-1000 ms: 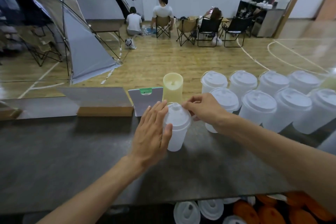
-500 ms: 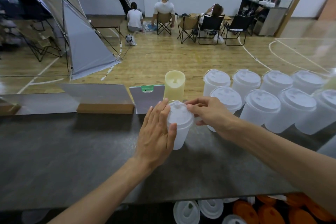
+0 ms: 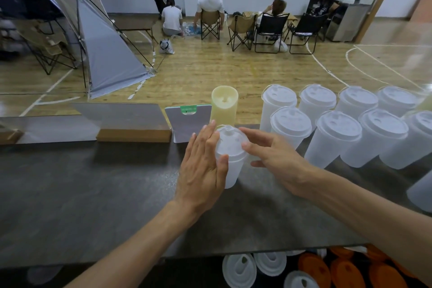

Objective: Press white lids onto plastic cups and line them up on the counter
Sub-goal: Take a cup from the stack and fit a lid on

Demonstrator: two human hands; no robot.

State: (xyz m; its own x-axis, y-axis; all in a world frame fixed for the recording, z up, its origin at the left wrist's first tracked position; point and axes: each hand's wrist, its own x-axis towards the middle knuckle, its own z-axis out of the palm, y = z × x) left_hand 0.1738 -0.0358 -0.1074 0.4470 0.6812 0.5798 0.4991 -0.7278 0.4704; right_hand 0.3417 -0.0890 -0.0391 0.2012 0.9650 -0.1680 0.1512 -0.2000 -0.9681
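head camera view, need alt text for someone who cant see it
Two bare hands, left hand and right hand, flank a lidded translucent plastic cup on a dark grey counter. Two rows of lidded white cups stand at right; a pale yellow cylinder stands behind.

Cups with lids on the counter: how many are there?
9. One cup stands between the left hand and right hand; four form a back row on the right; four a front row. More may hide past the right edge.
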